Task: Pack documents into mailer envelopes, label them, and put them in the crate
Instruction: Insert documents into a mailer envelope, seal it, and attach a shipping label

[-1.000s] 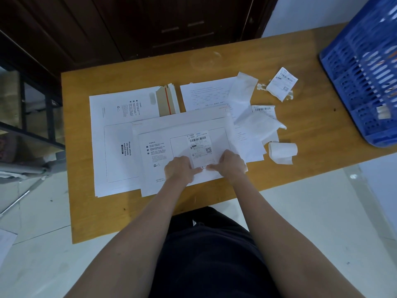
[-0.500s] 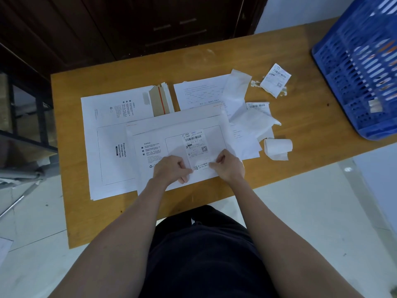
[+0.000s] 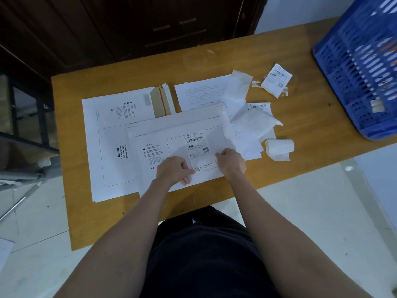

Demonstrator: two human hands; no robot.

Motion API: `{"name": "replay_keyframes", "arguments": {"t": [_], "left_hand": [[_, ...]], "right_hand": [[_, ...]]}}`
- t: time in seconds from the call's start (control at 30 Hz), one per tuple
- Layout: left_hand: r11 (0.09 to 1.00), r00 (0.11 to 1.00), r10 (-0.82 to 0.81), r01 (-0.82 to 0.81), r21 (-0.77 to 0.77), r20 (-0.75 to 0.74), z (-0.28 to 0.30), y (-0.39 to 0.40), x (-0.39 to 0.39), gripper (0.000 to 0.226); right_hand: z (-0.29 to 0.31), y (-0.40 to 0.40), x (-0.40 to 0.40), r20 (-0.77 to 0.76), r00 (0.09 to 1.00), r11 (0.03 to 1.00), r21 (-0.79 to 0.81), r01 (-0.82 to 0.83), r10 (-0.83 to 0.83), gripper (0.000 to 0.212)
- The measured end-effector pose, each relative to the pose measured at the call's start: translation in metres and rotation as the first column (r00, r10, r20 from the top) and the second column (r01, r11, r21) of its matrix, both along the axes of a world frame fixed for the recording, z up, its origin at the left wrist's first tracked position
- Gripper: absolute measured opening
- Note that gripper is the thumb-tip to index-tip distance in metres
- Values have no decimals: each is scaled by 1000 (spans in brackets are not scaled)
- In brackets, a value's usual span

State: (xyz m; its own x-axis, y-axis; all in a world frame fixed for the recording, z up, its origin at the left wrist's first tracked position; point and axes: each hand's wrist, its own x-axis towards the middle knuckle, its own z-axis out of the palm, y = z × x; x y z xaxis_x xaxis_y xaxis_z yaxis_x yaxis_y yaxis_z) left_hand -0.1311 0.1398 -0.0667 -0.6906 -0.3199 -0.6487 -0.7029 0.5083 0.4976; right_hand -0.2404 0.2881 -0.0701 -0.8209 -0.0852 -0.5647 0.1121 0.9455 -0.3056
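On the desk (image 3: 279,190), the label (image 3: 196,147) lies on the top envelope (image 3: 178,151) between both hands, the left hand (image 3: 175,169) with curled fingers pressing its lower left corner, the right hand (image 3: 231,161) loosely curled at its right edge (holding nothing I can see), the blue crate (image 3: 361,67) well apart at the right.

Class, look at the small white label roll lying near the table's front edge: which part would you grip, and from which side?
Grip the label roll across its curved body, coming from above. It lies on its side on the table with its loose tail underneath, and clear wood on its right side leaves room for fingers.
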Motion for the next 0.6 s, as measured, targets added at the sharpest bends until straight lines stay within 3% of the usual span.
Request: {"name": "replay_keyframes", "arguments": {"t": [0.07,0.13,0.23,0.33,0.53,0.6], "left_hand": [[995,997,68,-66,75,-23,2,-1,0,27],[964,969,238,-227,139,-64,6,-2,-4,32],[939,930,345,-342,44,-127,10,-6,-14,39],[945,943,324,-326,-12,-75,11,-9,-25,42],[963,964,254,-246,-107,73,7,-15,-37,54],[960,963,245,-226,-165,109,9,-16,-45,62]], "right_hand": [[2,-3,-4,9,999,998,37,45,-45,44],[6,-10,-10,-35,999,998,54,34,-32,48],[7,-25,-21,-69,997,999,-27,-32,30,41],[4,-34,-27,17,998,998,-39,-58,59,37],[1,-39,-27,-10,994,993,51,-110,110,30],[3,-42,-30,13,997,995,68,-77,76,37]]}}
